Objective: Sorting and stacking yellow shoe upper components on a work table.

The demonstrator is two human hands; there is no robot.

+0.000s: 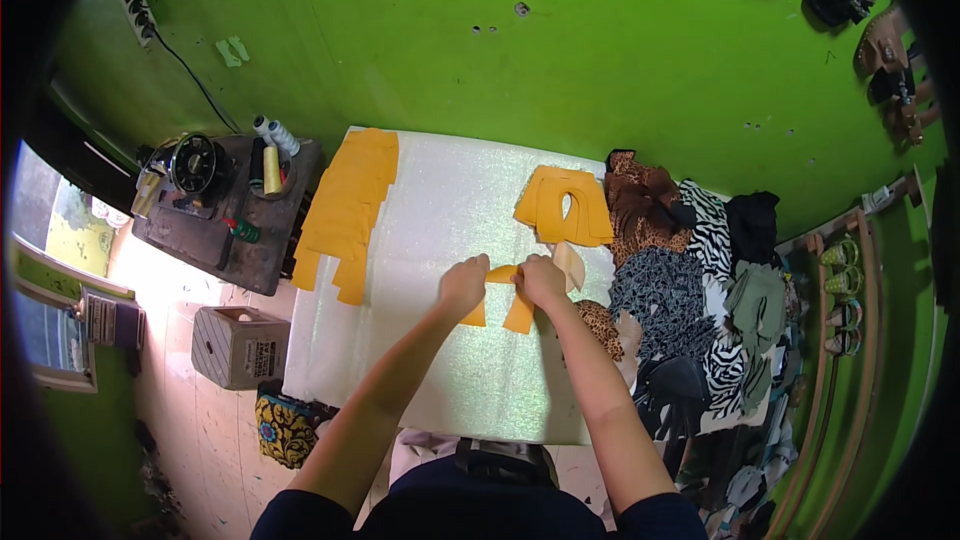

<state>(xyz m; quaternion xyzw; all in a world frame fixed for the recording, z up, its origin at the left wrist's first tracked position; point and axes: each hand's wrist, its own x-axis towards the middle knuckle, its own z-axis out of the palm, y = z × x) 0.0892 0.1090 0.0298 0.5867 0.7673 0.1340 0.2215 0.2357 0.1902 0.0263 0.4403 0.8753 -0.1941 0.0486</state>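
Both hands meet over the middle of a white sparkly table point(440, 210). My left hand point(463, 284) and my right hand point(541, 279) each pinch one end of an orange U-shaped cut piece point(503, 274), whose legs hang toward me. Beyond my right hand lies a stack of similar orange U-shaped pieces point(563, 204). Along the table's left edge a long row of orange flat pieces point(345, 208) overlaps, some hanging off the side. A pale beige piece point(570, 262) lies just right of my right hand.
A pile of patterned fabrics point(690, 270) in leopard, zebra and dark prints fills the right side. A dark side table point(225, 205) on the left carries thread spools and a black sewing machine. A grey box point(238, 345) sits on the floor. Sandals stand on racks at right.
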